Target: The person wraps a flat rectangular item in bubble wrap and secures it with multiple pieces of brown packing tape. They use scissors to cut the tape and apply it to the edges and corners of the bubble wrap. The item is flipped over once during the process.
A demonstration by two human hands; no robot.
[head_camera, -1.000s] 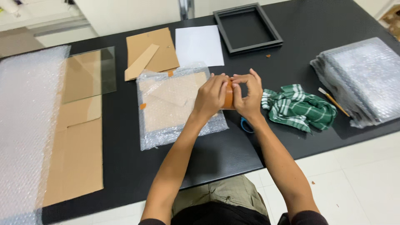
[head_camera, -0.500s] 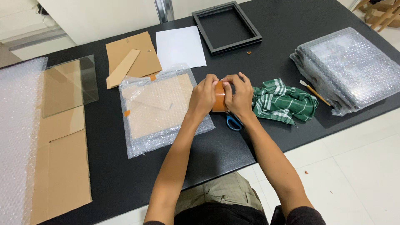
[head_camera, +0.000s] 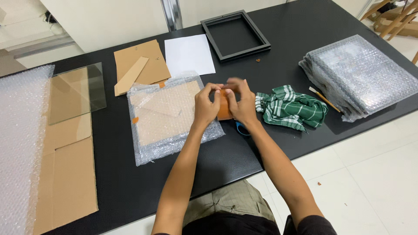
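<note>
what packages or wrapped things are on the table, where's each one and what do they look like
Bubble-wrapped flat parcel: table centre, beside the left hand; rectangular, clear wrap over tan board, orange tape bits.
Stack of bubble-wrapped parcels: right end of table; rectangular, silvery grey.
Tape roll: between both hands, right hand; orange-brown.
No labels, signs or screens in view.

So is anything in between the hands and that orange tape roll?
No. The left hand and right hand are already wrapped around the orange roll of tape, one on each side, touching it directly. Nothing visible sits between them.
</note>
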